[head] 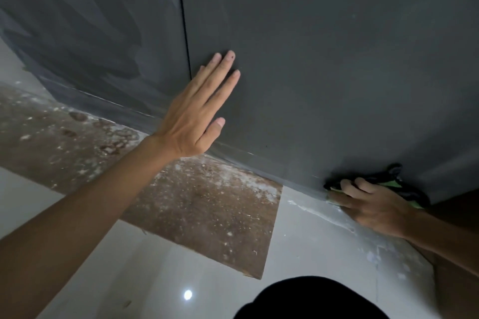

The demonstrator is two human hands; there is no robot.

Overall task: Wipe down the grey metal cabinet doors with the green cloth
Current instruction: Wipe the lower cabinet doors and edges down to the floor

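Note:
Two grey metal cabinet doors fill the upper view, split by a thin dark vertical gap. The left door shows pale streaky smears; the right door looks more even. My left hand lies flat with straight fingers against the right door, just right of the gap. Low on the right door, at its bottom edge, my right hand grips a bunched green cloth with dark parts and presses it to the metal. Most of the cloth is hidden by my fingers and shadow.
A brown, dust-speckled board lies on the pale glossy floor along the cabinet base. White dust streaks mark the floor near my right hand. A dark rounded shape sits at the bottom edge. Brown wood shows at far right.

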